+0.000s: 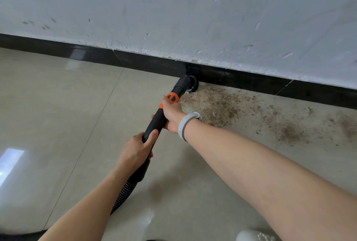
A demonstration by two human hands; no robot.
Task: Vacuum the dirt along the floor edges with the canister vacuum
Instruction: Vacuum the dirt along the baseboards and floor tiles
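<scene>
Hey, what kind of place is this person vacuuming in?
Probably an indoor room, though which kind I cannot tell. It shows glossy beige floor tiles, a black baseboard and a white painted wall with chipped, flaking paint. Dirt lies along the floor edge.

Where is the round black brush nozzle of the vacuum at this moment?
In the head view, the round black brush nozzle sits just above centre, against the black baseboard, at the left edge of the brown dirt patch.
</scene>
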